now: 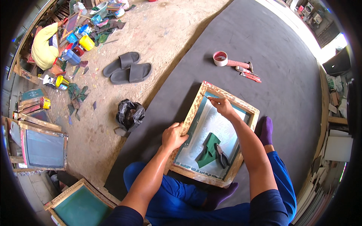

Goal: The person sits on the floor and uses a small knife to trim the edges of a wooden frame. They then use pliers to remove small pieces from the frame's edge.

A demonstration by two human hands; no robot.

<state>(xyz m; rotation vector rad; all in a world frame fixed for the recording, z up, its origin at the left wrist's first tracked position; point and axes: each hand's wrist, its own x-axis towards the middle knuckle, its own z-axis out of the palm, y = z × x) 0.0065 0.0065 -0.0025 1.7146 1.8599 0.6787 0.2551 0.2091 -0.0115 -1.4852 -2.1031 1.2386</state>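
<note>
A wooden-framed printing screen (234, 99) with pale mesh lies tilted on the dark mat between my legs. My left hand (174, 136) is closed around its left rail, thumb on the inner side. Over the upper left corner of the mesh, my right hand (223, 108) has its fingers pinched together. A thin dark tip seems to poke out toward the corner, too small to name. On the lower part of the mesh rest a folded green cloth (210, 151) and, beside it, pliers (222, 156) with dark handles.
Ahead on the mat (264, 37) lie a tape roll (220, 58), a hammer (239, 64) and red cutter knives (250, 77). Slippers (130, 69) and a black plastic bag (130, 115) are left. Other framed screens (45, 148) lean nearby. A person in yellow (44, 47) crouches among paint containers (86, 43).
</note>
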